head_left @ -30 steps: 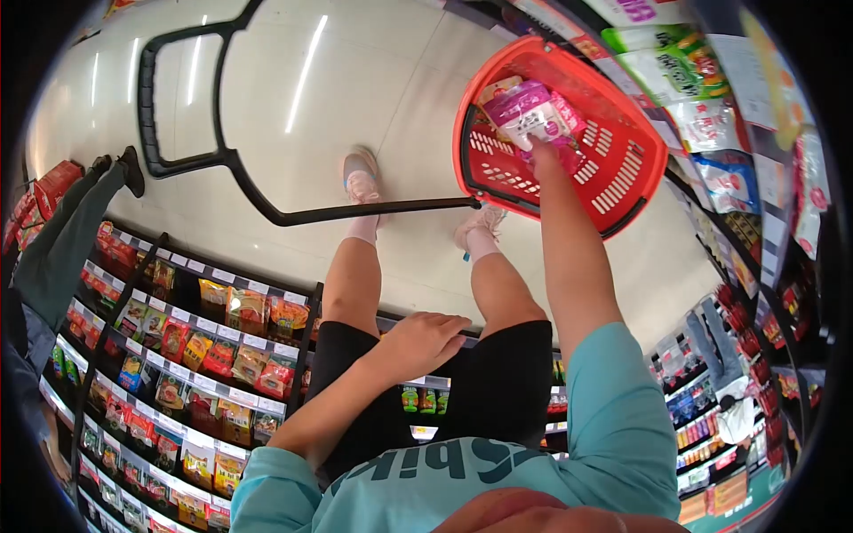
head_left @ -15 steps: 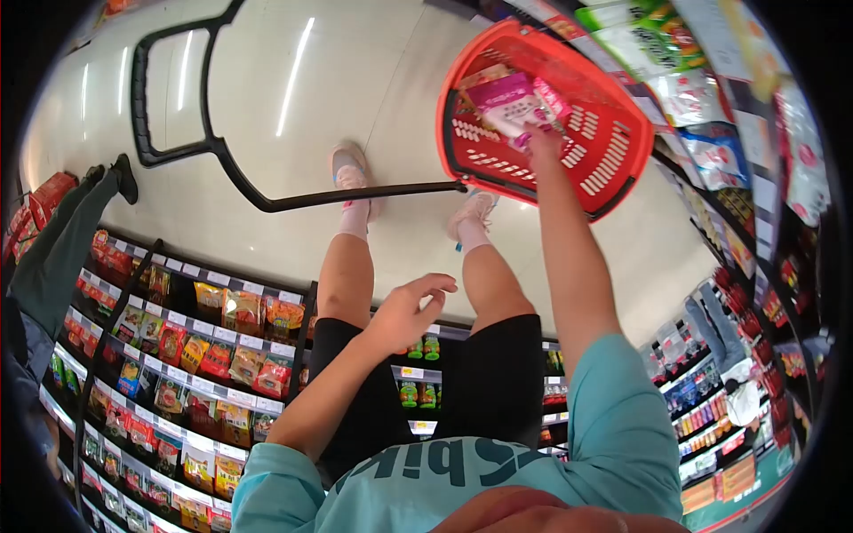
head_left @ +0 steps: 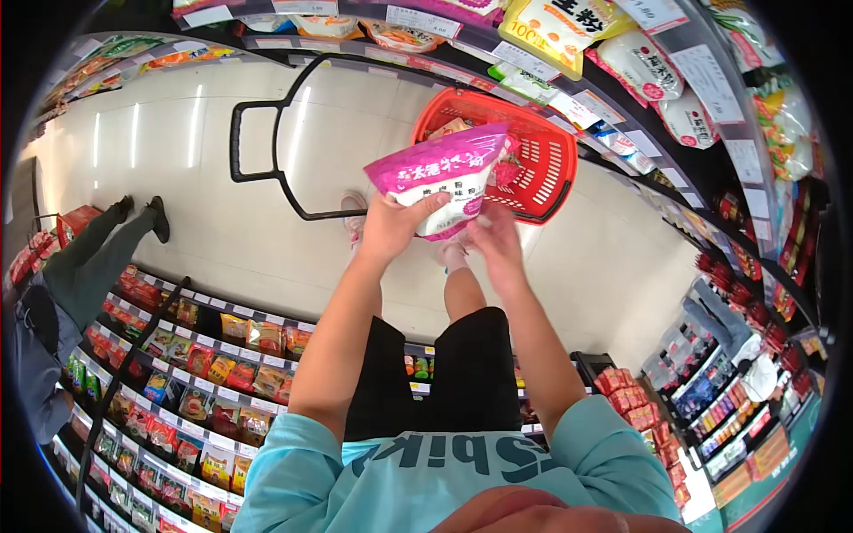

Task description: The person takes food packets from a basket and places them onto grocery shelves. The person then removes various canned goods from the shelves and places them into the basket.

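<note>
A pink-and-white printed bag of powder [head_left: 444, 182] is held up in front of me, over the near left part of the red shopping basket [head_left: 569, 160]. My left hand [head_left: 395, 226] grips its lower left side, thumb across the front. At the lower right corner of the bag, my right hand [head_left: 496, 244] has its fingers bent against the edge; they are slightly blurred. Behind the bag, other packets show inside the basket, including a pink one [head_left: 505, 173], partly hidden.
The basket's long black handle [head_left: 280, 133] stretches left over the pale floor [head_left: 222, 240]. Shelves of bagged goods [head_left: 569, 31] run close beyond the basket, and snack shelves [head_left: 213, 355] stand behind me. Another person's legs [head_left: 107, 244] are at the left.
The bag has come up out of the basket toward me. My left hand, empty before, now holds it too. The basket appears farther away, with more of the far shelf in sight.
</note>
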The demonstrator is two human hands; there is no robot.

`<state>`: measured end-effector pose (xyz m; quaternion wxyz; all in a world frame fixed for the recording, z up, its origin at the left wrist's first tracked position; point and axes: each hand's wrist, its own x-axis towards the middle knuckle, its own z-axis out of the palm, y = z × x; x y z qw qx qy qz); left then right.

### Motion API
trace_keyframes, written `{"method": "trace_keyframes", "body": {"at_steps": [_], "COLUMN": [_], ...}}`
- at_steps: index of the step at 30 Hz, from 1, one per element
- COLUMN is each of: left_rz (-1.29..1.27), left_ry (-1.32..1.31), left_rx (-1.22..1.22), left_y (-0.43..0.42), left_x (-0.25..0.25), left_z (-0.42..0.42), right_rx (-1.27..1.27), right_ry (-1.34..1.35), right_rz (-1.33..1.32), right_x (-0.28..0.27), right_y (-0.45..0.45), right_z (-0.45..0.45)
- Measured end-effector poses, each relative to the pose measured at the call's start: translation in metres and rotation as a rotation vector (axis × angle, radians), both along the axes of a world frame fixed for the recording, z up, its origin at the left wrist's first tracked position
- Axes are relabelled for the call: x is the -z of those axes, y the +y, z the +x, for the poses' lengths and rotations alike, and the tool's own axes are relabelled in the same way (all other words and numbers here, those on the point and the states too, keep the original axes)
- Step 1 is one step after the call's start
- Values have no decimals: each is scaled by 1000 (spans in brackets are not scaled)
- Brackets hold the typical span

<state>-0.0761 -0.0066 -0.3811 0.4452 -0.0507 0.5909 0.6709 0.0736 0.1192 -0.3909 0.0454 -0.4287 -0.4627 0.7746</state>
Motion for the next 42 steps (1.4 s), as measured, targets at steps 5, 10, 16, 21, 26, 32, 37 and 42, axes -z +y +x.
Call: {"method": "trace_keyframes", "body": {"at_steps": [5, 10, 16, 21, 26, 32, 37, 42], "left_rz": [34, -10, -258, -377, -151, -297, -385, -5], "left_ry": [82, 353, 966, 936, 1125, 1319, 1238, 852], "left_rx": [243, 328, 347, 356, 266, 213, 370, 321], "left_y": [10, 18, 47, 90, 105, 121, 106, 97], "left_x": [-42, -49, -43, -94, -81, -40, -48, -86], "left_z": [-45, -100, -193, -241, -260, -287, -274, -255], "right_rx": [-531, -560, -545, -605, -566, -500, -581, -573], "right_ry": [-7, 74, 222, 173, 162, -127, 336, 161], "right_rz": [91, 466, 877, 1060, 1213, 1551, 1782, 1303], "right_x": [-49, -64, -67, -101, -102, -33, -26, -90], "right_y": [48, 71, 114, 147, 155, 180, 187, 158], "right_z": [-52, -112, -208, -269, -285, -313, -306, -295]}}
